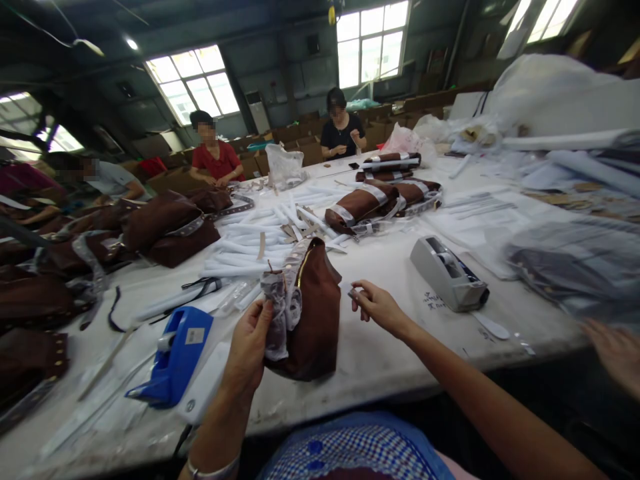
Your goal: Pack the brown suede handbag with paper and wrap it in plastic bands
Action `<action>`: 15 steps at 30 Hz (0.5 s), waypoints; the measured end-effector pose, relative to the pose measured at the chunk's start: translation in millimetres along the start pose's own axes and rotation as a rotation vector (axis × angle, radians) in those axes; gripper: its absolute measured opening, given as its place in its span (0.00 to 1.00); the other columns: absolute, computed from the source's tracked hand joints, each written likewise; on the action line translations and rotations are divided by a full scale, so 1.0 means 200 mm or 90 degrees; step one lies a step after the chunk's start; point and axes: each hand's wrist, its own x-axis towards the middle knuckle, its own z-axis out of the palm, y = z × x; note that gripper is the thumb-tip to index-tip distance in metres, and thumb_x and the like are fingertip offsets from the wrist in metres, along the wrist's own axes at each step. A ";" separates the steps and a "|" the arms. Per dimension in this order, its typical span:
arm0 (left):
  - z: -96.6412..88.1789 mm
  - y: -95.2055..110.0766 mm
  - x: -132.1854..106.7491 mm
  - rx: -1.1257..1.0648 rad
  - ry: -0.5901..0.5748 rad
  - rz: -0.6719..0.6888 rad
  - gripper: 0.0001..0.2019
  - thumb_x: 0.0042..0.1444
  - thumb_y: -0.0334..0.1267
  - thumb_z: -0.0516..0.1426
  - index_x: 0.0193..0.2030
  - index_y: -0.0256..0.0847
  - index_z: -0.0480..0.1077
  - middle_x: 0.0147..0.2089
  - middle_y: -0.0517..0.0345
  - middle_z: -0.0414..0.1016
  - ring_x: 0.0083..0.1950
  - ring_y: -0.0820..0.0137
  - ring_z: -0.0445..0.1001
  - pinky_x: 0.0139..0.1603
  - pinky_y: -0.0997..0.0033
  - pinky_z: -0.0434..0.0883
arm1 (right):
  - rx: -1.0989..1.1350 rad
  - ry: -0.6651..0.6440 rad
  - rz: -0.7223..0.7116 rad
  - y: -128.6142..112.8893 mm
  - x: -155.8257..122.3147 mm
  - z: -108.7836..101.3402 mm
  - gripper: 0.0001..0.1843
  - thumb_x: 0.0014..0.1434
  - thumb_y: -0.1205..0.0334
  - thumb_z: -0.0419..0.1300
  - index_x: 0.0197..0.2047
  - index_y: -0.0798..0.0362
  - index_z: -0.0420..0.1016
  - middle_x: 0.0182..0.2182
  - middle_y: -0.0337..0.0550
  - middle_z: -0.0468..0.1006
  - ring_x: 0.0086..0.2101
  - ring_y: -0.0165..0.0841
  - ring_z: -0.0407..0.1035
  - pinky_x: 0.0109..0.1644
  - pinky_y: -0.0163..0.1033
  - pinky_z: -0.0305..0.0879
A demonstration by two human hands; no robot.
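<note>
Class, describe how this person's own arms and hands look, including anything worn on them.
The left hand and right hand are ungloved, with no sleeves showing. A silvery band circles the left forearm; the right forearm shows nothing worn.

Dim overall, white glare from the far windows (373, 43), blur and stretch toward the edges

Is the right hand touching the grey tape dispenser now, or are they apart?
Apart. The head view shows white tabletop between the right hand and the grey tape dispenser.
</note>
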 end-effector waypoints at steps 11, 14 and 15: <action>0.04 -0.02 -0.02 0.010 -0.019 0.031 0.21 0.54 0.53 0.64 0.45 0.39 0.71 0.42 0.54 0.80 0.43 0.66 0.78 0.42 0.71 0.73 | -0.013 -0.011 -0.033 -0.41 0.00 0.18 0.13 0.60 0.54 0.62 0.28 0.52 0.78 0.19 0.38 0.77 0.21 0.32 0.72 0.25 0.34 0.65; 0.04 -0.03 -0.01 0.020 -0.027 0.041 0.21 0.55 0.53 0.63 0.46 0.39 0.71 0.43 0.54 0.80 0.43 0.66 0.78 0.41 0.71 0.72 | -0.062 0.011 -0.134 -0.41 0.02 0.23 0.08 0.60 0.61 0.61 0.37 0.50 0.83 0.35 0.42 0.85 0.36 0.38 0.79 0.42 0.39 0.72; 0.04 -0.04 -0.01 0.021 -0.030 0.046 0.21 0.56 0.53 0.63 0.47 0.39 0.70 0.43 0.54 0.80 0.43 0.66 0.78 0.41 0.72 0.72 | -0.058 0.007 -0.154 -0.41 0.03 0.25 0.11 0.60 0.63 0.60 0.42 0.49 0.83 0.40 0.42 0.85 0.40 0.39 0.79 0.47 0.40 0.72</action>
